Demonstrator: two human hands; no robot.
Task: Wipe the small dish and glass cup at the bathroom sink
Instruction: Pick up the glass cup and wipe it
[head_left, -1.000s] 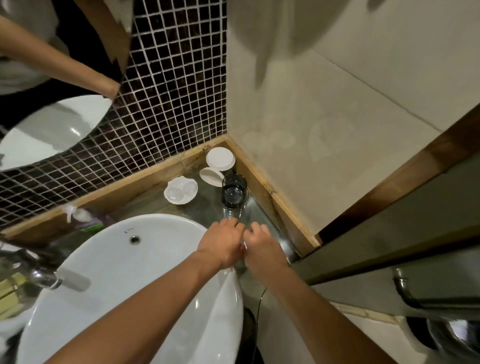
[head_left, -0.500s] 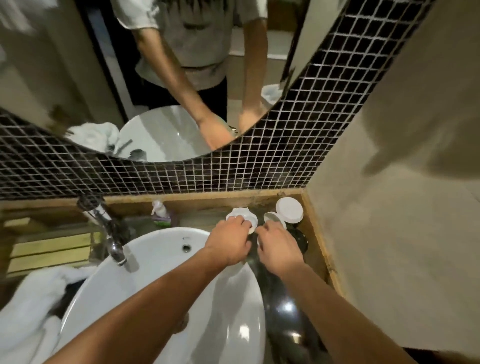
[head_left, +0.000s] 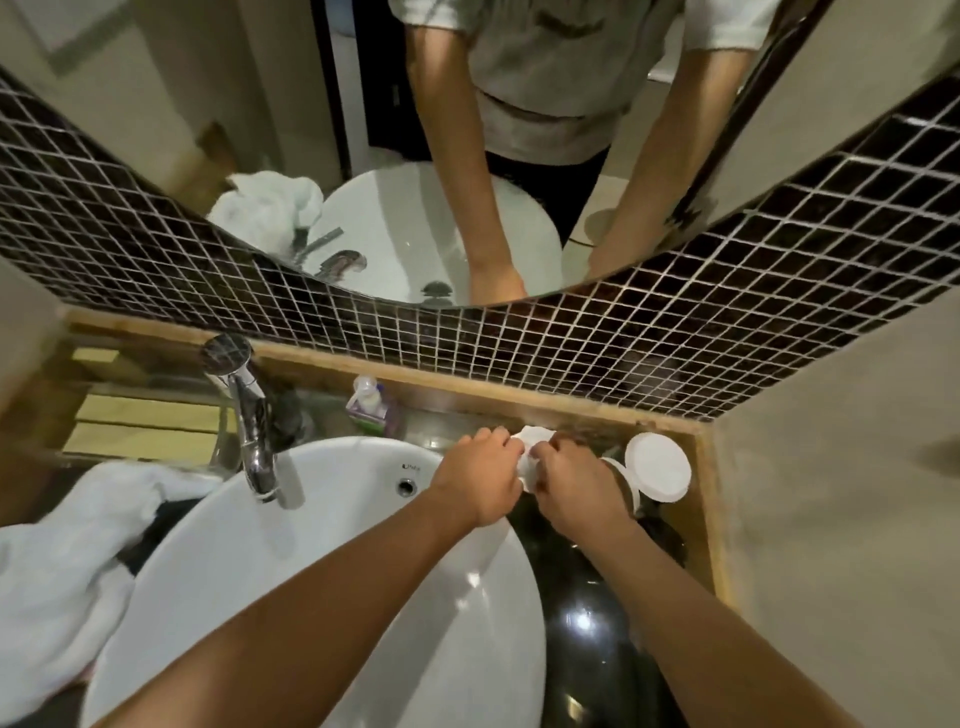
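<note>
My left hand (head_left: 483, 475) and my right hand (head_left: 576, 486) meet at the back right of the sink counter. Both close on a small white dish (head_left: 528, 451); only a part of it shows between the fingers. Just right of my right hand lies a round white lid (head_left: 657, 467), with the rim of a second white piece (head_left: 614, 462) peeking out beside it. My right hand and wrist hide the glass cup.
A white basin (head_left: 311, 582) fills the centre, with a chrome faucet (head_left: 254, 436) at its back left. A soap pump bottle (head_left: 370, 410) stands by the wooden ledge. A white towel (head_left: 67, 561) lies at left. Black mosaic tiles and a mirror rise behind.
My view has swung left from the corner to face the mirror. Both hands moved back from the counter's front, near the glass cup, and closed on the small dish.
</note>
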